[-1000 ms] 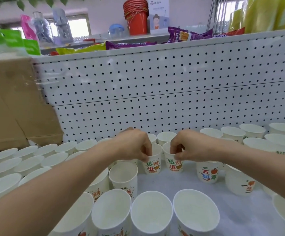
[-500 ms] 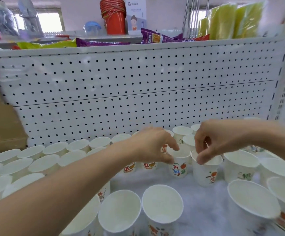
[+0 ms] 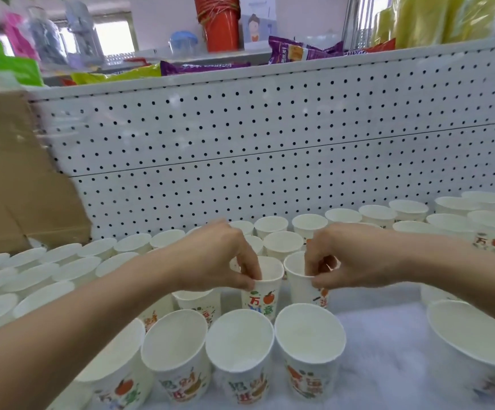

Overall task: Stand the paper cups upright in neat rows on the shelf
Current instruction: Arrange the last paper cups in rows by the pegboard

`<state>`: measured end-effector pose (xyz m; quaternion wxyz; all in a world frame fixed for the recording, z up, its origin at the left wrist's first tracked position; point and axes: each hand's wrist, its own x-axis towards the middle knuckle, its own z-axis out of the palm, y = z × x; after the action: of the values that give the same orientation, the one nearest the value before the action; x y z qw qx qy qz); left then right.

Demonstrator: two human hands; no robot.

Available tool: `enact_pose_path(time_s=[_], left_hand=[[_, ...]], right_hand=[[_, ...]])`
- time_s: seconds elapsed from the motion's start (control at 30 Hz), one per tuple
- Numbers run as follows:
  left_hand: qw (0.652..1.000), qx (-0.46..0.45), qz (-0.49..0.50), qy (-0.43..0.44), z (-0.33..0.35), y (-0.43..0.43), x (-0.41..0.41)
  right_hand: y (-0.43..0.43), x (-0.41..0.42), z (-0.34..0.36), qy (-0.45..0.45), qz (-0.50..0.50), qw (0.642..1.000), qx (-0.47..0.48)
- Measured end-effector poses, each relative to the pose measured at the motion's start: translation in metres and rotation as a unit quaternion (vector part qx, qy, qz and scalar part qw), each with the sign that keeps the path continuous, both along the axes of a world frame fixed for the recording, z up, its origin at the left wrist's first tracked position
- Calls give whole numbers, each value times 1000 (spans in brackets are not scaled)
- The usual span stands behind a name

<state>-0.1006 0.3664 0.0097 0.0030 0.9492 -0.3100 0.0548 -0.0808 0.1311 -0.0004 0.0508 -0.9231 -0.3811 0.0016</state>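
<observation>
Far left, a brown cardboard box [image 3: 18,179] leans against the white pegboard back panel [image 3: 270,143]. Below it, rows of upright paper cups [image 3: 63,261] fill the left part of the shelf [image 3: 388,335], rims packed close. The left hand [image 3: 219,258] reaches in over them; its grip is narrow, pinching the rim of an orange-print cup [image 3: 259,297], fingers inside the mouth and thumb on the outer wall. That cup is upright, mid-shelf, behind the front row [image 3: 239,341] of four open cups that stand nearest the viewer. Its base is hidden by that row, so I cannot tell if it is resting on the shelf or lifted. Just beside it on the right is a second cup [image 3: 301,282], also upright and level with the first, with a thin gap between them. The right hand [image 3: 349,258] has a narrow grip on this cup's rim, pinching its right side between thumb and fingertips. Behind both hands, more cups stand against the panel. To the right, further back cups [image 3: 447,214] sit in looser rows. A near cup [image 3: 474,332] looms at the right edge, with bare shelf between it and the front row. Up top, snack packets [image 3: 299,50] and a red cup stack [image 3: 221,22] sit above the panel.
</observation>
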Motion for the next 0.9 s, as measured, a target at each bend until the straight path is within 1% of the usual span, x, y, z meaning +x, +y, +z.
enact_pose_path(time_s=[0.1, 0.3, 0.43, 0.77, 0.83, 0.9], left_hand=[[1000, 10, 7, 7, -2, 6, -1], [999, 35, 16, 18, -3, 11, -7], [998, 48, 20, 25, -2, 12, -11], [996, 27, 37, 77, 0, 13, -11], [995, 27, 34, 85, 4, 13, -11], [996, 12, 29, 89, 12, 12, -9]], right_hand=[[14, 7, -8, 6, 15, 1000, -7], [18, 9, -12, 46, 25, 998, 29], [18, 6, -10, 57, 19, 998, 34], [18, 4, -10, 77, 14, 996, 47], [18, 3, -10, 68, 14, 996, 47], [11, 4, -1, 44, -4, 996, 80]])
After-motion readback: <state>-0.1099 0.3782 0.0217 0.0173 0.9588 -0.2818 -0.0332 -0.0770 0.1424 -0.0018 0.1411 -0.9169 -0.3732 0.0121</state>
